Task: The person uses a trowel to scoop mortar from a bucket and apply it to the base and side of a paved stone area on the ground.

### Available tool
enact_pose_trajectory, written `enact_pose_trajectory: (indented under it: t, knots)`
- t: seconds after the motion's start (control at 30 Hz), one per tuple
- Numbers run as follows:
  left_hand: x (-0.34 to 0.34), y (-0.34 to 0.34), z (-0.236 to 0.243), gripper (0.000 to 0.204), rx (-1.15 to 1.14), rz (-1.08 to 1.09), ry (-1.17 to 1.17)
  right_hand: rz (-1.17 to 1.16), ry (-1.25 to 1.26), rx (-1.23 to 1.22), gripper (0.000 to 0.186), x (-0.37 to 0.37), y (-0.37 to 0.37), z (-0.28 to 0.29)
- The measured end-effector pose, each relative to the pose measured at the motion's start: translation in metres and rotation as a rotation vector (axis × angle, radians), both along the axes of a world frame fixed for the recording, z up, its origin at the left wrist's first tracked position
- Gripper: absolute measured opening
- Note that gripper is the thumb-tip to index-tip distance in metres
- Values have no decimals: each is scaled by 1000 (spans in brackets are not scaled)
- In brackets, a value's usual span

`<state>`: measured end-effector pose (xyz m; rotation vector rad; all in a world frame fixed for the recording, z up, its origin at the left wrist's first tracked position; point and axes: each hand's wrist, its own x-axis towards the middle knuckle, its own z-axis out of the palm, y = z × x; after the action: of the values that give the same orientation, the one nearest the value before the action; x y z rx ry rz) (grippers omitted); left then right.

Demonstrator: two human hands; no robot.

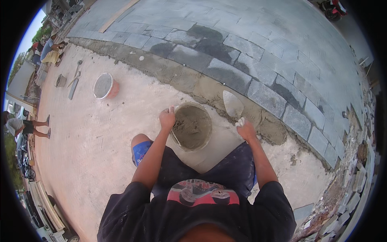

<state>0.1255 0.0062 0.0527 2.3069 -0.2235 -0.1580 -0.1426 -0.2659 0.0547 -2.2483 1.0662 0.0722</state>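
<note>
My left hand point(167, 119) is closed on the left rim of a round bucket point(210, 128), which stands between my knees. Wet grey mortar point(191, 126) lies inside it. To the right of the bucket, my right hand point(246, 130) grips the handle of a trowel point(232, 103). Its pale, leaf-shaped blade points away from me, over a strip of spread mortar point(209, 87). That strip runs along the edge of the grey stone paving point(266, 99), where some slabs have dark wet patches.
A second bucket point(105, 86) of grey material stands farther left, with a long-handled tool point(74, 83) and a small pail point(60, 80) beyond. One person point(28, 126) stands at the left; another point(51, 51) crouches far left. Stacked stone pieces point(350, 197) line the right. A wooden board point(119, 15) lies on the paving.
</note>
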Motion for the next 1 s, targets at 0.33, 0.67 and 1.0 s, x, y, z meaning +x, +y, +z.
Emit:
enact_pose_trajectory:
  t: [0.33, 0.67, 1.0]
  knots:
    - [-13, -32, -10, 48, 123, -160, -256, 435, 16, -288, 29, 30, 70, -29]
    - [-11, -27, -6, 42, 40, -169, -178, 663, -101, -319, 19, 44, 119, -29]
    - [22, -30, -2, 34, -44, -457, -208, 821, -130, -551, 14, 102, 157, -14]
